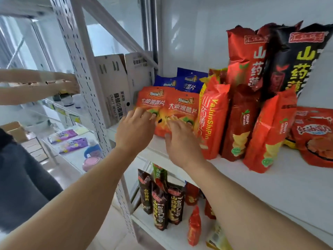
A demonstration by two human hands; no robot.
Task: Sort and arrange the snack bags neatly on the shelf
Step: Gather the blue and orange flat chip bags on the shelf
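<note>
Both my hands are up at the middle shelf (270, 179), on the two small orange chip bags (167, 107) that stand side by side at its left end, in front of a pair of blue bags (189, 82) and just right of a white carton (115, 82). My left hand (134, 130) has its fingers (144, 112) loosely spread, tips resting on the front of the left-hand bag; my right hand (182, 139) lies the same way against the right-hand one, fingers fanned and not curled round anything, so neither hand has a real hold. These bags look puffed and light, I judge, with glossy film that will slide under a flat touch and crumple if squeezed, and the chips inside would break. I would pinch each by its flat top seam or cup it lightly at both side edges, not press the belly. To their right the tall red yam-chip bags (239, 121) lean on one another and could topple if nudged.
</note>
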